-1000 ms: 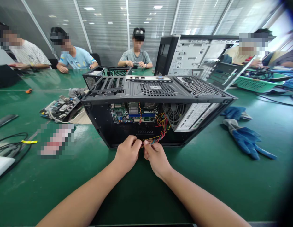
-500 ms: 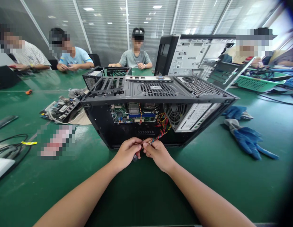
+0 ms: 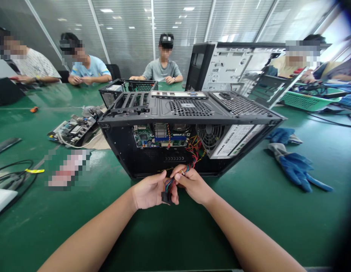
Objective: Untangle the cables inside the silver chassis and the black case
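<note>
My right hand [image 3: 195, 185] is closed, pinching a bundle of coloured power cables [image 3: 194, 158] that runs out of the computer case [image 3: 158, 162] from the power supply [image 3: 234, 140]. A black connector [image 3: 166, 197] ends the bundle and hangs just below the pinch. My left hand [image 3: 149, 192] is open with its palm turned up and thumb raised. Its fingers lie behind the connector, seemingly touching it; how much they bear is hidden. Inside the case, which faces me with its side uncovered, a motherboard [image 3: 144, 136] and a fan [image 3: 211, 135] show.
A second case [image 3: 202, 68] stands behind on the right. Blue gloves [image 3: 297, 166] and a green basket [image 3: 311, 99] are at the right. Loose circuit boards [image 3: 74, 130], cables [image 3: 25, 189] and a dark strip [image 3: 6, 146] lie left. Several people sit around the green table [image 3: 64, 211].
My left hand has let go its pinch on the cables, opened and turned palm up. The black connector now shows more fully. My right hand keeps its grip on the bundle.
</note>
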The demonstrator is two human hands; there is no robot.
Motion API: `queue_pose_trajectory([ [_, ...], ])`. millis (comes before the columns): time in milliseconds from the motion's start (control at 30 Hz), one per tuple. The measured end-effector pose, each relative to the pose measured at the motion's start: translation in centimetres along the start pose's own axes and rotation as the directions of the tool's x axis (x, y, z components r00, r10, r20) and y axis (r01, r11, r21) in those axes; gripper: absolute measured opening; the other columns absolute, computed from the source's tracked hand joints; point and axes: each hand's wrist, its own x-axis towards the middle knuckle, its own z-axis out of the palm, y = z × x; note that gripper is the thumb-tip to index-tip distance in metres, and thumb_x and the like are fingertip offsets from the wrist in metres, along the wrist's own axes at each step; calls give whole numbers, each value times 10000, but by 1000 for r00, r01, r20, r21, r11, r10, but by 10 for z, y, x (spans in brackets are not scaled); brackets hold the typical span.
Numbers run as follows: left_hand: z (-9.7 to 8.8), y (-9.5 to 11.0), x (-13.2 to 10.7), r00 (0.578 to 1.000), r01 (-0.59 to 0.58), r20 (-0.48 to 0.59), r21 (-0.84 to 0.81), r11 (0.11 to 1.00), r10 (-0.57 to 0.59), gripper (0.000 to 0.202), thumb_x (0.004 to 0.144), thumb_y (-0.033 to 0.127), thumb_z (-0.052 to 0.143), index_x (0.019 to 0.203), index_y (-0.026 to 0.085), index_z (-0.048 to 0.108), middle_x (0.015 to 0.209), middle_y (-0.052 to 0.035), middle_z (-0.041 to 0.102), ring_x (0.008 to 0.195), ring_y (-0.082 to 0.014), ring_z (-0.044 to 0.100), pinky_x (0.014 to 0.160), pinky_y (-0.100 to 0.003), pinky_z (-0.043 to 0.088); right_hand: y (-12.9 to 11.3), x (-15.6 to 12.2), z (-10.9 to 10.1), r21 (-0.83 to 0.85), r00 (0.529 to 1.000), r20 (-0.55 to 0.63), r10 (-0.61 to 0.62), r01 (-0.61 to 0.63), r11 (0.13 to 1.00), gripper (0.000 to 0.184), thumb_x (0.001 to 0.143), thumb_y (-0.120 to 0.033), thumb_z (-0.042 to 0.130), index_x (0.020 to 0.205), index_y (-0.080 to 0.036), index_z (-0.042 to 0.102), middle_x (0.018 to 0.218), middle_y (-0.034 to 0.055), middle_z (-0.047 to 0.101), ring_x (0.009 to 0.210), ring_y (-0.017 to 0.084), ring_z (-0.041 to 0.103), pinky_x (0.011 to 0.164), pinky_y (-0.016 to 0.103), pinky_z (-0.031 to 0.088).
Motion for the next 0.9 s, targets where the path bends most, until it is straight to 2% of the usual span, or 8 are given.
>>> queue_pose_trajectory([
  [133,6,-1,-2,997,22,74,-39,999,-19,532,819,613,512,801,110,686,670,-70,585,702,-193,572,690,-306,406,1,-1,-3,2,1000,7,8,-8,1000,296,821,-480,650,845,-185,654,665,-12,553,600,112,494,577,244,358],
  [367,1,-5,0,995,-85,56,124,989,78,569,801,642,564,770,81,653,560,-42,534,536,-116,449,569,-265,325,2,2,-3,-41,1000,24,-4,5,999,320,825,-493,642,842,-173,650,648,-16,521,586,107,449,573,249,350],
  [467,-1,-4,3,986,-156,-20,248,956,166,528,800,618,592,678,105,586,555,-18,514,524,-103,466,552,-245,323,1,4,-4,-157,999,-17,-50,46,986,299,854,-457,612,833,-161,647,649,-12,519,599,113,454,588,257,366],
  [567,-2,0,4,970,-156,-90,476,865,225,521,822,624,556,674,124,554,583,-5,525,519,-97,497,553,-235,353,-1,6,-5,-284,994,-40,-102,86,955,250,866,-394,596,781,-161,631,668,-4,543,644,129,500,658,278,409],
  [667,-1,4,4,954,-144,-92,697,703,286,488,875,596,483,706,141,543,618,-5,550,562,-114,547,575,-238,399,-2,8,-6,-394,989,-58,-135,102,913,200,867,-331,579,770,-164,633,720,15,599,717,156,561,717,294,433],
  [733,1,6,3,938,-118,-78,845,521,339,433,927,520,426,731,151,540,649,-10,576,603,-127,575,600,-243,422,-2,8,-6,-447,986,-70,-151,104,888,184,871,-303,561,770,-167,633,742,23,622,744,167,582,730,297,438],
  [833,3,6,1,893,11,-41,998,68,449,339,965,394,381,820,155,573,758,-43,643,694,-164,616,660,-276,450,1,8,-5,-500,983,-86,-160,96,861,183,879,-285,537,767,-171,628,744,24,636,748,170,590,736,298,438],
  [900,3,4,2,865,138,-9,965,-223,501,301,961,361,397,914,142,597,873,-89,672,781,-214,638,701,-321,470,3,7,-4,-527,981,-102,-163,86,846,189,882,-287,529,767,-172,627,747,25,638,749,172,590,739,298,436],
])
